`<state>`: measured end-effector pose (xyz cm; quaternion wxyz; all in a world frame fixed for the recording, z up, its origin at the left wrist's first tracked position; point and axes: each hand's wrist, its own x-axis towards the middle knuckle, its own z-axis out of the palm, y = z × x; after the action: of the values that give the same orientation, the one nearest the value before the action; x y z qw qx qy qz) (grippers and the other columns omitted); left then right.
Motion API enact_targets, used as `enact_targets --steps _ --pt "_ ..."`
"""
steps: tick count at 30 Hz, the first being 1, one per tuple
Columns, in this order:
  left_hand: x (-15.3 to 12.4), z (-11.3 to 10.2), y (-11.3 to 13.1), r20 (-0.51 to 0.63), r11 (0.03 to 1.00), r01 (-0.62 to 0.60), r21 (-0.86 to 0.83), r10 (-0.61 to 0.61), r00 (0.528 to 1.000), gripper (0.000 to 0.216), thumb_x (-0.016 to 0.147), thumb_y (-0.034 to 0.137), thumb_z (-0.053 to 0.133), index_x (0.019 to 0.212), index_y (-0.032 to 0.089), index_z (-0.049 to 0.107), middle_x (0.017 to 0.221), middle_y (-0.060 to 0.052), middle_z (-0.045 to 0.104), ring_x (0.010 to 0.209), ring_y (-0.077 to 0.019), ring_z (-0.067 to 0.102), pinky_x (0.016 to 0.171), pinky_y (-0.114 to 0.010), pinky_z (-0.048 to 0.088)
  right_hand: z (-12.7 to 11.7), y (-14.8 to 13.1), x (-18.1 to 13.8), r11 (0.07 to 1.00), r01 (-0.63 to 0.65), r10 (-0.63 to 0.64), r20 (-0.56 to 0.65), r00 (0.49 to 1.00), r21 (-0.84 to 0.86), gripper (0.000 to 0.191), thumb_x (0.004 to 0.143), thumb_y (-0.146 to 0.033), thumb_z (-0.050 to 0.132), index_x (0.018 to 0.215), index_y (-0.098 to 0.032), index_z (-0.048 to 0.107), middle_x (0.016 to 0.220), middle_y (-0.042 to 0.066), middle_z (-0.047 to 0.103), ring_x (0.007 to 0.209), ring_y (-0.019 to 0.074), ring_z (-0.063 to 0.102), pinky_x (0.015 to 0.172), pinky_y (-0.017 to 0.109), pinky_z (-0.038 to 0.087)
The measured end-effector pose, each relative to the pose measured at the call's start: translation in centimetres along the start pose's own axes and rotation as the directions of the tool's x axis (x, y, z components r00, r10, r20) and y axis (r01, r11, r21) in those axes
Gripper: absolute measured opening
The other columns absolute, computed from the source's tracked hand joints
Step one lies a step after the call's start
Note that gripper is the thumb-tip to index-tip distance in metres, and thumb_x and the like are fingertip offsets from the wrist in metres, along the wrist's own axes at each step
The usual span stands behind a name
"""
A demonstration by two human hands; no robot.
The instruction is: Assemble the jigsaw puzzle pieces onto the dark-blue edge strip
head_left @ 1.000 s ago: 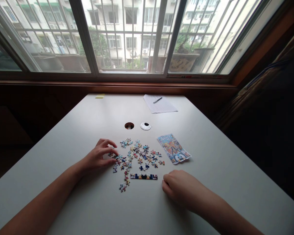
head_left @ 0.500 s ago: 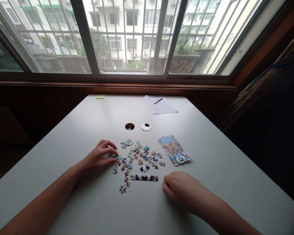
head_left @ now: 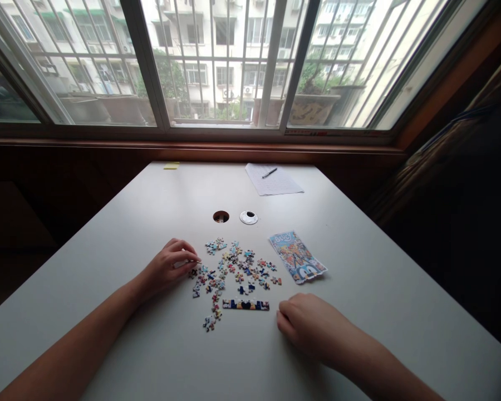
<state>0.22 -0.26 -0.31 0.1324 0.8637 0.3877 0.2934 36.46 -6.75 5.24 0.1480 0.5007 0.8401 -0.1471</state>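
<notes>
Loose jigsaw puzzle pieces lie scattered over the middle of the white table. At their left edge is my left hand, thumb and fingers closed in a pinch on a small puzzle piece, of which only a thin edge shows at the fingertips. A joined strip of puzzle pieces, dark blue and yellow, lies flat in front of the pile. Just right of the strip, apart from it, my right hand rests on the table with curled fingers. Whatever its fingers may hold is hidden.
A colourful picture sheet lies right of the pieces. Behind them are a round hole in the table and its silvery cover. Papers with a pen and a yellow sticky note lie near the window.
My left hand has drawn slightly up and left from the pile, and its parted fingers have closed on a puzzle piece. My right hand has stayed in place.
</notes>
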Motion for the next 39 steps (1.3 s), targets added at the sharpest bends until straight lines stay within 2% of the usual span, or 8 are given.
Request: enact_targets --steps 18,31,39 --pt "-0.3 0.4 -0.7 -0.009 0.993 0.005 0.12 -0.004 1.0 0.025 0.098 0.025 0.056 0.116 0.03 0.073 0.107 -0.007 0.068 0.1 -0.0222 0.055 0.087 -0.036 0.05 0.1 0.1 0.1 1.0 0.003 -0.003 -0.002 1.0 -0.01 0.04 0.096 -0.028 0.042 0.078 -0.014 0.075 0.08 0.015 0.075 0.071 0.0242 0.07 0.058 0.031 0.032" --pt "0.1 0.1 0.9 0.024 0.989 0.017 0.146 -0.021 0.999 0.024 0.099 0.03 0.057 0.116 0.031 0.073 0.116 -0.007 0.068 0.105 -0.0229 0.055 0.092 -0.039 0.05 -0.1 0.0 0.1 1.0 0.001 -0.001 0.005 1.0 0.004 0.042 0.097 -0.03 0.042 0.08 -0.014 0.076 0.081 0.016 0.074 0.073 0.0251 0.07 0.06 0.03 0.035" --pt "0.1 0.0 1.1 0.034 0.989 0.019 0.145 -0.024 0.999 0.027 0.098 0.022 0.056 0.119 0.031 0.071 0.116 -0.006 0.067 0.107 -0.0228 0.054 0.093 -0.039 0.049 0.1 0.1 0.2 1.0 0.007 -0.007 -0.002 1.0 0.003 0.04 0.096 -0.028 0.042 0.08 -0.015 0.076 0.081 0.016 0.075 0.073 0.0253 0.07 0.06 0.03 0.037"
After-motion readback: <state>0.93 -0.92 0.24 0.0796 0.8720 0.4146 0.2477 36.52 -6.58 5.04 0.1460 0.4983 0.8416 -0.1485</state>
